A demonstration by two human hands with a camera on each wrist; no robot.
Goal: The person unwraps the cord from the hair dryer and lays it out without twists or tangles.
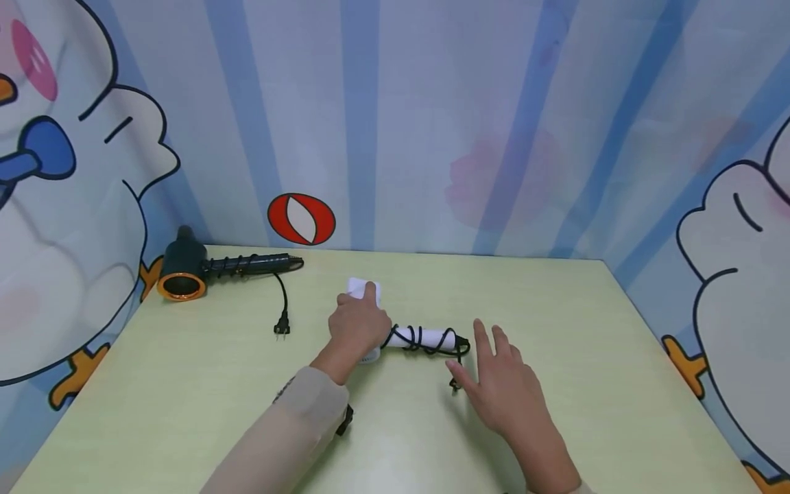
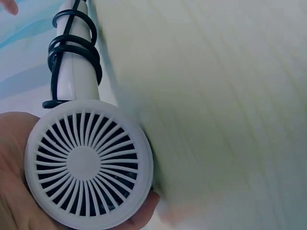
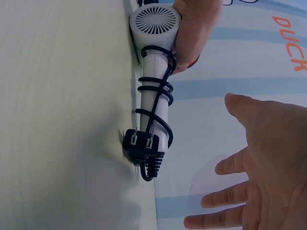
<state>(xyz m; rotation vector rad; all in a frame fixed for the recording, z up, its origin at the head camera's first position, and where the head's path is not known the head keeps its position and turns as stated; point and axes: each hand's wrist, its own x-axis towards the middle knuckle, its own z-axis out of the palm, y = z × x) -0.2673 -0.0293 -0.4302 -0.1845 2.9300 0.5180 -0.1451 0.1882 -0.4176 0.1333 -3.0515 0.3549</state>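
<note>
White plastic hair dryer, its round grille of radial white slats over a dark interior facing the camera. The left hand grips the body, palm at left and fingertip at lower right. A black cord coils around the cylindrical white handle, which extends to the top edge. Right: pale, faintly streaked tabletop. Upper left: blue-and-white backdrop and another fingertip.

Hair dryer was white, its cord black; second dryer was dark with an orange rim. Tabletop was pale yellow-green; backdrop was striped blue.
</note>
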